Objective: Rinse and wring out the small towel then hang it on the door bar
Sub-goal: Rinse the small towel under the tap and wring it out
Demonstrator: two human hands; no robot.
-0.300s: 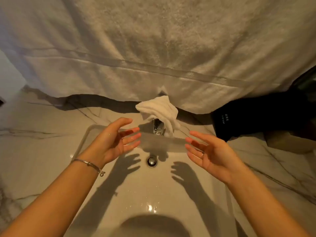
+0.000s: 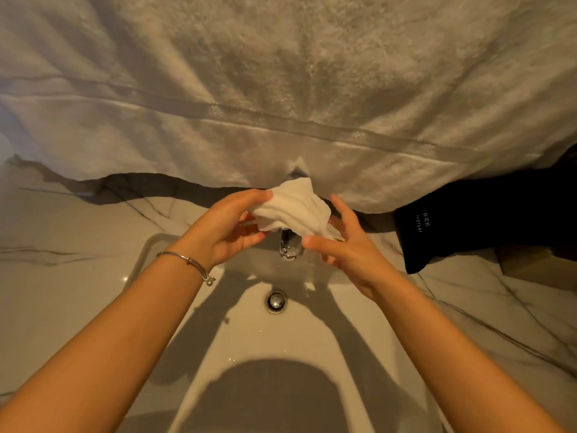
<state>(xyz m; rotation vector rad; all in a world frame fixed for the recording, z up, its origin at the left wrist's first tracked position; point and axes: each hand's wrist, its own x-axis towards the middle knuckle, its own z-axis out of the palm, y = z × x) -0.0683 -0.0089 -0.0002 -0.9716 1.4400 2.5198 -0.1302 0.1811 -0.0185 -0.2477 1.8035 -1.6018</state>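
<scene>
Now both hands, left hand and right hand, on the small towel (draped over the faucet)

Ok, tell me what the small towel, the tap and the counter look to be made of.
Small towel: white terry cloth, soft and crumpled, draped over the tap.
Tap: polished metal, probably chrome, going by its mirror glints.
Counter: glossy pale stone with dark veins, marble or an imitation.

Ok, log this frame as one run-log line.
stage: picking up | small towel: draped on faucet | left hand: pinching its left edge | right hand: touching its right side, grip unclear | water: none seen
</scene>
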